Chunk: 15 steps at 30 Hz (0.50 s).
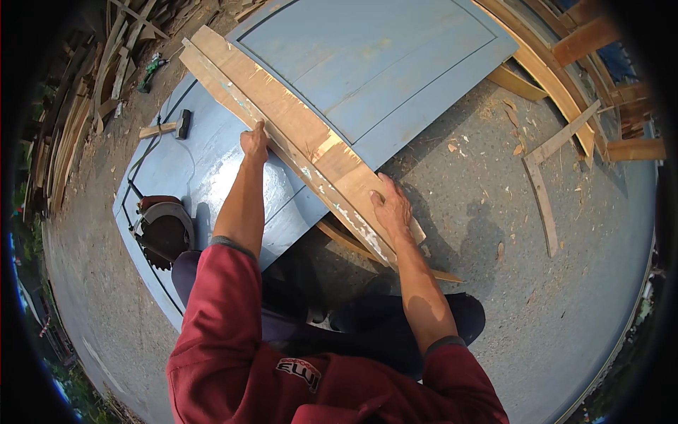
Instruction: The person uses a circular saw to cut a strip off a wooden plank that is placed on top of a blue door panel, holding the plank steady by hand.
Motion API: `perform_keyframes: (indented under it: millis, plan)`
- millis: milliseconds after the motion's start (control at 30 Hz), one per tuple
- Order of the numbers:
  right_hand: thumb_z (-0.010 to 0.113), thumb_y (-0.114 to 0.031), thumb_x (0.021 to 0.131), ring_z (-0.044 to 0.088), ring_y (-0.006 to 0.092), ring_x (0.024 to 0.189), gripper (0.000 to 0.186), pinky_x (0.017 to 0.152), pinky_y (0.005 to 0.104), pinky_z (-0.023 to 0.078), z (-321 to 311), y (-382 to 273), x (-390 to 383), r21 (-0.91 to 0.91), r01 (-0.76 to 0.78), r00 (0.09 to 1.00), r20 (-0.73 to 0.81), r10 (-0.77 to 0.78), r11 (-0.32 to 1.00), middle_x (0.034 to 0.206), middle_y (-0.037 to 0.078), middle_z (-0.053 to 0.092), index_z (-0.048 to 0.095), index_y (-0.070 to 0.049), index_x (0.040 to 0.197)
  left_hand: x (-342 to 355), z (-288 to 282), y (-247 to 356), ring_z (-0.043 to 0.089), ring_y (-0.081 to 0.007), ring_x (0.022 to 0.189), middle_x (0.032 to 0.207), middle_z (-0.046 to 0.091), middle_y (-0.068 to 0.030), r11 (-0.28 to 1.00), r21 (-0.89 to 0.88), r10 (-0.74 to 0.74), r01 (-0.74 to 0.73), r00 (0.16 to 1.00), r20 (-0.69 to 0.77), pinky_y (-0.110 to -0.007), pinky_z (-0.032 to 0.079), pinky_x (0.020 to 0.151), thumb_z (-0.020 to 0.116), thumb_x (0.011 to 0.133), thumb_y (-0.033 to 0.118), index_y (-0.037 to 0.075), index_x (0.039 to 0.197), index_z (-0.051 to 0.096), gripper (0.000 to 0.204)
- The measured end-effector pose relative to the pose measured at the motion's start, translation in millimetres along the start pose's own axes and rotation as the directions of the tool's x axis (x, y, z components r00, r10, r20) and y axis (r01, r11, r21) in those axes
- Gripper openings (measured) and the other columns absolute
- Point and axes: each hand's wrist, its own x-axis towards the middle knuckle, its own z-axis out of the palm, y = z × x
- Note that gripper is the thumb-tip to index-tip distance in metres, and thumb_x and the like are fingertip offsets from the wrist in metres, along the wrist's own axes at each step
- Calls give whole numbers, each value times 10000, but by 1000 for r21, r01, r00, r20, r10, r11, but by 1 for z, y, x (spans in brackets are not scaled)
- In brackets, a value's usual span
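A plywood strip [281, 99] with a splintered far edge lies slantwise across a blue panel [367, 63]. Along its near side runs a narrow wooden batten [319, 185] with flaking white paint. My left hand [256, 143] is closed on the batten's near edge, about midway along, its fingers partly hidden. Near the right end, my right hand [393, 208] grips the plywood strip at its far edge, the thumb on top. That end of the wood sticks out past the blue panel, over the ground.
On the panel's left part sit a circular saw [168, 230] with a toothed blade and a hammer [182, 126]. A green power drill [150, 73] lies beyond, by scrap wood [67, 152]. To the right are an angled wooden piece [542, 194] and curved timber frames [544, 78].
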Motion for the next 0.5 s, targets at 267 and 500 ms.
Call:
perform_keyframes:
  millis: [267, 500]
  plan:
    - [650, -396, 906, 615, 426, 1143, 545, 964, 539, 481, -1, -2, -15, -59, -23, 1000, -18, 22, 998, 1241, 210, 642, 520, -288, 1425, 30, 0, -15, 695, -319, 830, 940, 727, -243, 971, 190, 142, -144, 990, 23, -410, 533, 755, 802, 812, 292, -141, 975, 696, 474]
    - [656, -405, 901, 606, 440, 1102, 560, 936, 553, 481, 8, 5, -18, -78, 30, 999, -21, -32, 996, 1178, 213, 614, 518, -265, 1426, 32, 4, -15, 655, -290, 722, 820, 709, -185, 979, 126, 164, -163, 986, 4, -424, 510, 694, 787, 834, 307, -91, 860, 704, 407]
